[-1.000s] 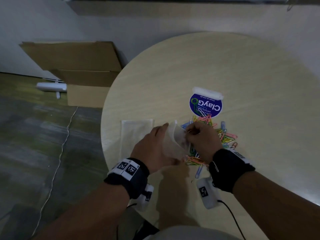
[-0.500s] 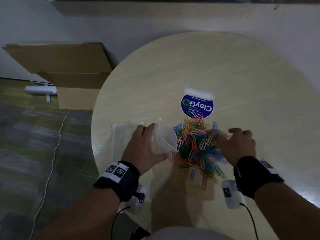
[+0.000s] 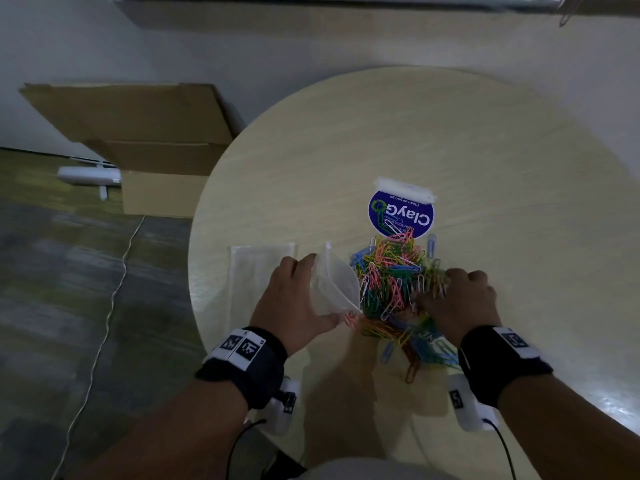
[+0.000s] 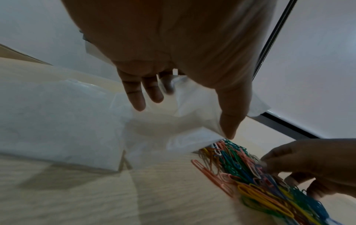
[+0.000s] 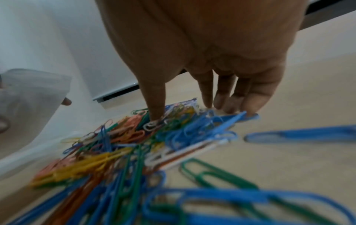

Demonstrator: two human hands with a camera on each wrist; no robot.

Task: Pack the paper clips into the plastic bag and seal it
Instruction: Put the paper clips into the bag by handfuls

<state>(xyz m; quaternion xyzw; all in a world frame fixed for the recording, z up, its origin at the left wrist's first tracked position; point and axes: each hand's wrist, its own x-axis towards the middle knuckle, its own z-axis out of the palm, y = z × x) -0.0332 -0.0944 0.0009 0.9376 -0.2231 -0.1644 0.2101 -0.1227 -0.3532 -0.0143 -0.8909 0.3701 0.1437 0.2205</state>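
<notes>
A heap of coloured paper clips (image 3: 391, 282) lies on the round table (image 3: 450, 133). My left hand (image 3: 301, 296) holds a small clear plastic bag (image 3: 337, 285) by its rim, mouth open toward the heap. In the left wrist view the thumb (image 4: 229, 121) pins the bag (image 4: 173, 132) edge just above the clips (image 4: 250, 175). My right hand (image 3: 457, 299) sits on the heap's right side. Its thumb (image 5: 156, 106) and straight fingers (image 5: 227, 100) press down into the clips (image 5: 134, 144), a clump lying between them.
A round blue "ClayG" pack (image 3: 401, 213) lies just beyond the heap. A flat stack of clear bags (image 3: 256, 271) lies left of my left hand, near the table's edge. A cardboard box (image 3: 138, 140) and a cable (image 3: 114, 292) are on the floor at left.
My right hand left the bag's mouth and moved right onto the clip heap, lowering its fingers into it. My left hand kept hold of the bag.
</notes>
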